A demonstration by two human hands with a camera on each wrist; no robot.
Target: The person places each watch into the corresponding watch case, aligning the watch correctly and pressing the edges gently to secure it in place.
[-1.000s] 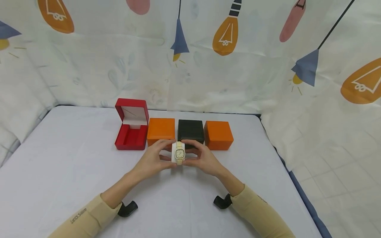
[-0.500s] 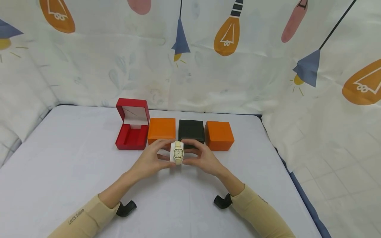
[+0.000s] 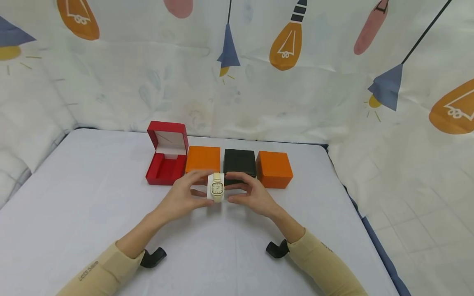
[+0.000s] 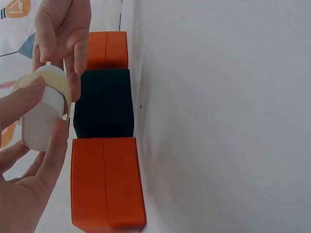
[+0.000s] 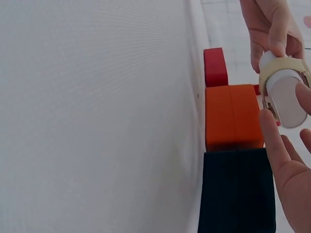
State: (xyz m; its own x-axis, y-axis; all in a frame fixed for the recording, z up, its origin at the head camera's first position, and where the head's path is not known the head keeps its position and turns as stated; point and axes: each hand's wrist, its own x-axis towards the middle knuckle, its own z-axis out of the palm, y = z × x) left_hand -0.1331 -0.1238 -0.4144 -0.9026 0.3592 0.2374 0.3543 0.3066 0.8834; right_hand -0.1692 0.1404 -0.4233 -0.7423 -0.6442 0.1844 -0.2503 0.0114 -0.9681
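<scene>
A wristwatch [image 3: 217,188] with a square-cornered pale dial and cream strap is wrapped round a white watch cushion [image 4: 41,121]. My left hand [image 3: 181,196] pinches it between thumb and fingers, holding it above the white table in front of the boxes. In the left wrist view the thumb lies across the cream strap. My right hand [image 3: 255,196] is just to the right, its thumb and fingers spread apart and curved near the cushion's edge. A narrow gap shows there between thumb and cushion in the head view.
Behind the hands, a red watch box [image 3: 166,168] stands with its lid up. To its right are a closed orange box [image 3: 203,158], a dark green box [image 3: 240,160] and another orange box [image 3: 275,169]. A printed curtain [image 3: 166,82] hangs behind the white table [image 3: 92,197].
My left hand has shifted left with the wristwatch. The right hand has stayed nearly in place, so a gap has opened between its thumb and the cushion. The head view has shifted slightly.
</scene>
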